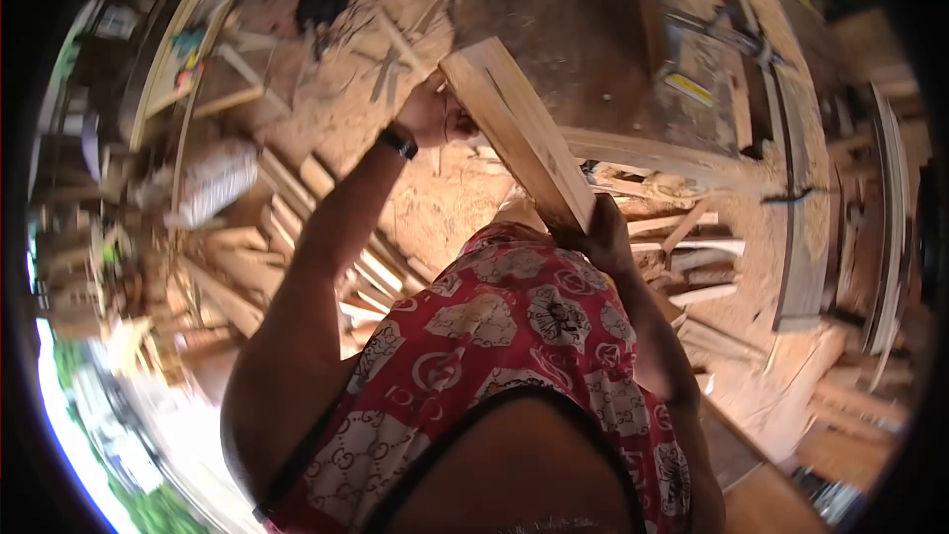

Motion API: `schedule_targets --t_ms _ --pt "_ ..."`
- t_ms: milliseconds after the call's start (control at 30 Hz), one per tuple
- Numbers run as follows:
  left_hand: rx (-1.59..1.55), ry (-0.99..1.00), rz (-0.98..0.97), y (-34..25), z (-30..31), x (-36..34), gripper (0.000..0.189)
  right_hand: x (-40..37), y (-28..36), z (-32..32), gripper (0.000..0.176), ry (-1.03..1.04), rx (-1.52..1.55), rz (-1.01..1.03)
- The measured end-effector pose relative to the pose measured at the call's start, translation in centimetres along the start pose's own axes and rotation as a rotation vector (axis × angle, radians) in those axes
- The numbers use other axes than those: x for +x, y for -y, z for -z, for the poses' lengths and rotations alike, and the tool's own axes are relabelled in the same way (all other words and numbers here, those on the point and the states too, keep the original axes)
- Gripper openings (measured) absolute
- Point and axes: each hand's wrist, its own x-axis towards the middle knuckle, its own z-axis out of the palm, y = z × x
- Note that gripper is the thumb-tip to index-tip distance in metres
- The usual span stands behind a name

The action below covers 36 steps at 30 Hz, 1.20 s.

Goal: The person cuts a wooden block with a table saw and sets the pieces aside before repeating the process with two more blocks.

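A thick, pale wooden board (522, 129) is held up in front of my body, slanting from upper left to lower right. My left hand (435, 114), with a dark band on its wrist, grips the board's far end from the left side. Around the near right corner, my right hand (601, 237) is closed on the other end. The fingers of both hands are partly hidden by the wood. A dark split or knot shows along the board's face.
A wooden workbench (652, 153) with a dark top stands ahead to the right, a yellow-marked tool (689, 89) lying on it. Wood offcuts (232, 277) are piled at left and under the bench. A dark power tool (322, 2) sits at the far left among scraps.
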Motion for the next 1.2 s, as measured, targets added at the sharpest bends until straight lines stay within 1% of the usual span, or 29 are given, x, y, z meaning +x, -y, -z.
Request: schedule_targets --t_ms 33,67,100,133,200,233,267,300,333,400,433,467,533,567,600,633,700,767,833,867,933,967,1000,1033,1067,1100,1133,1167,1200 --pt "-0.012 -0.078 -0.027 1.2 -1.0 2.1 0.079 0.4 0.5 -0.2 0.072 -0.053 0.015 -0.026" --pt "-0.021 -0.156 -0.063 2.5 -1.5 4.1 0.080 1.2 1.4 -0.3 0.073 -0.157 -0.025 -0.117" --pt "0.111 -0.140 -0.004 4.2 -1.3 5.9 0.074 2.1 2.1 -0.5 0.074 -0.250 -0.064 -0.211" --pt "0.241 -0.123 0.050 5.7 -1.5 7.4 0.069 3.1 2.2 -0.7 0.074 -0.286 -0.051 -0.232" --pt "0.504 -0.143 0.149 8.5 -4.3 9.4 0.062 4.8 2.1 -1.3 0.076 -0.426 -0.178 -0.309" --pt "0.612 -0.136 0.101 9.0 -5.9 10.3 0.057 5.6 2.3 -1.4 0.074 -0.460 -0.216 -0.340" --pt "0.709 -0.132 0.051 9.3 -7.3 11.1 0.053 6.1 2.7 -1.4 0.074 -0.470 -0.216 -0.363" --pt "0.827 -0.102 -0.073 9.4 -7.5 12.2 0.045 6.7 3.3 -1.2 0.073 -0.503 -0.265 -0.353" --pt "0.814 -0.096 -0.059 9.8 -6.7 13.4 0.045 7.1 3.7 -1.1 0.072 -0.528 -0.317 -0.340" --pt "1.004 -0.196 -0.158 9.9 -5.4 15.6 0.037 7.9 3.8 -0.8 0.070 -0.539 -0.341 -0.319" --pt "1.139 -0.215 -0.154 9.6 -5.2 16.1 0.035 8.2 3.8 -0.8 0.069 -0.530 -0.382 -0.281" --pt "1.126 -0.215 -0.152 9.4 -4.9 16.4 0.035 8.3 3.8 -0.7 0.068 -0.516 -0.420 -0.244" --pt "1.253 -0.224 -0.048 8.9 -4.4 17.0 0.037 8.4 4.4 -0.2 0.072 -0.483 -0.432 -0.246" --pt "1.245 -0.224 -0.051 8.7 -4.2 17.0 0.037 8.4 4.7 -0.1 0.076 -0.466 -0.430 -0.231" --pt "1.346 -0.205 -0.083 8.2 -4.9 16.8 0.039 8.4 4.9 0.0 0.081 -0.450 -0.426 -0.216" --pt "1.448 -0.186 -0.118 7.8 -5.3 16.7 0.042 8.5 5.0 0.1 0.081 -0.451 -0.432 -0.215" --pt "1.478 -0.173 -0.161 8.1 -4.4 17.1 0.044 8.8 5.2 0.3 0.095 -0.381 -0.418 -0.292" --pt "1.512 -0.163 -0.197 8.2 -3.3 17.3 0.046 8.8 5.4 0.4 0.095 -0.380 -0.430 -0.281" --pt "1.355 -0.198 -0.002 7.5 -3.7 17.3 0.047 8.7 5.0 0.5 0.095 -0.381 -0.447 -0.275" --pt "1.352 -0.193 -0.010 7.4 -4.1 17.2 0.047 8.9 4.3 0.6 0.092 -0.402 -0.428 -0.261" --pt "1.157 -0.333 -0.183 6.9 -6.1 15.8 0.051 9.3 4.4 1.8 0.089 -0.431 -0.409 -0.250" --pt "1.042 -0.400 -0.209 7.8 -5.2 16.0 0.053 9.7 5.0 3.1 0.082 -0.353 -0.137 -0.276" --pt "1.049 -0.387 -0.209 8.1 -5.0 16.4 0.053 10.2 5.8 4.1 0.075 -0.275 0.136 -0.296" --pt "0.902 -0.372 -0.345 8.5 -4.7 16.8 0.058 10.9 6.1 4.8 0.053 -0.222 0.341 -0.315" --pt "0.755 -0.351 -0.474 8.5 -4.3 17.3 0.064 11.7 5.3 4.7 0.053 -0.242 0.350 -0.314" --pt "0.762 -0.325 -0.471 6.9 -6.4 16.7 0.068 12.6 3.8 4.0 0.048 -0.209 0.581 -0.311" --pt "0.784 -0.308 -0.461 6.5 -5.5 17.6 0.068 13.5 3.8 3.8 0.043 -0.171 0.817 -0.303" --pt "0.751 -0.366 -0.381 6.0 -4.1 19.0 0.065 14.3 3.8 3.2 0.038 -0.203 0.862 -0.259" --pt "0.716 -0.428 -0.301 5.6 -3.2 20.1 0.061 15.3 3.2 2.5 0.038 -0.221 0.882 -0.255"
